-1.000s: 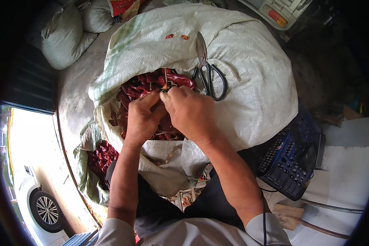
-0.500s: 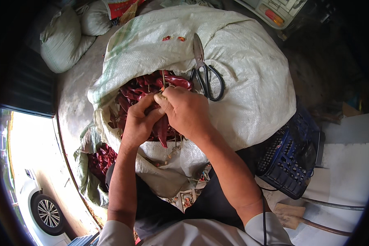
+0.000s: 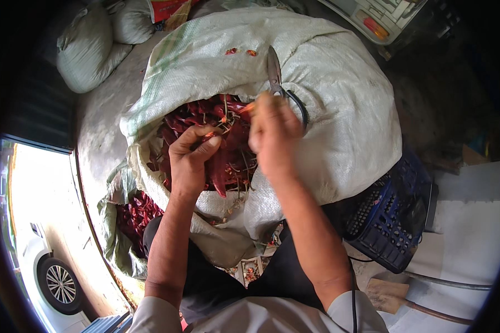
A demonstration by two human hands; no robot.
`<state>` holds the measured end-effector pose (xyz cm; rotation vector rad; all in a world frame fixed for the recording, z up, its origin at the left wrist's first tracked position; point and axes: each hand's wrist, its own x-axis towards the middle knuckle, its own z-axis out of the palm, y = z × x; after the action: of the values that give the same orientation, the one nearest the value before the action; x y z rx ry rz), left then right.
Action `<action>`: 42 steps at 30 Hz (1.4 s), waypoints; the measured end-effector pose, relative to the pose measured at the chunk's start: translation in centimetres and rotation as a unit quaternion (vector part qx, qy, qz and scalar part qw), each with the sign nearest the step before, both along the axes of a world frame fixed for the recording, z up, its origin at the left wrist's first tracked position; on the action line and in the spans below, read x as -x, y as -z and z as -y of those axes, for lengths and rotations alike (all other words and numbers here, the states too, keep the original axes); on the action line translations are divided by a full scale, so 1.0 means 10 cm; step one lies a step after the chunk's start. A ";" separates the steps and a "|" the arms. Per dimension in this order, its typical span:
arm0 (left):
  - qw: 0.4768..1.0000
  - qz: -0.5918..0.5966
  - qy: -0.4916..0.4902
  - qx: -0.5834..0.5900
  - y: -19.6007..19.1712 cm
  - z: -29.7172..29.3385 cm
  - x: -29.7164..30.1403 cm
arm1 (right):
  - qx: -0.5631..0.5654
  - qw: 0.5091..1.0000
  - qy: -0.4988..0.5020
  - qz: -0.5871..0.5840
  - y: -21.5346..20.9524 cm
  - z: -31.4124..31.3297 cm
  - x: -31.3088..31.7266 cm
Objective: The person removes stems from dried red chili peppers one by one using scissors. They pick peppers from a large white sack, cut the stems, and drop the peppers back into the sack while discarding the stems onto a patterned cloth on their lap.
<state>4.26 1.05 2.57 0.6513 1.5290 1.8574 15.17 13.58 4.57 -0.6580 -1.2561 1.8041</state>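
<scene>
Fingers of the left hand (image 3: pixel 191 158) pinch a chili (image 3: pixel 210 135) over the sack's (image 3: pixel 344 111) mouth, likely to steady it. Right hand (image 3: pixel 275 136): blurred, right of the mouth; cannot tell finger closure. Scissors (image 3: pixel 274 69) lie atop the sack, presumably for easy reach.

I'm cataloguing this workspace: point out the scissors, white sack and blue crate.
Scissors (image 3: pixel 274 76): head view, on the blades.
White sack (image 3: pixel 341 119): head view, on bare fabric.
Blue crate (image 3: pixel 381 237): head view, on its wall.
</scene>
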 end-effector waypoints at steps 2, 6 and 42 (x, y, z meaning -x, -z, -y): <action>1.000 -0.008 0.002 -0.018 0.00 0.02 0.05 | 0.077 0.989 -0.055 -0.112 -0.03 -0.21 -0.14; 0.998 0.046 -0.022 0.024 -0.08 0.06 0.27 | 0.174 0.964 -0.135 -0.148 -0.05 -0.17 -0.18; 0.756 -0.526 0.089 0.379 0.04 0.05 0.84 | -0.408 0.803 -0.112 0.420 0.13 0.01 0.11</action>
<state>-4.16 0.60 2.15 1.4548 2.5328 0.4601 14.08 13.46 3.23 -0.8258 -2.5757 0.8863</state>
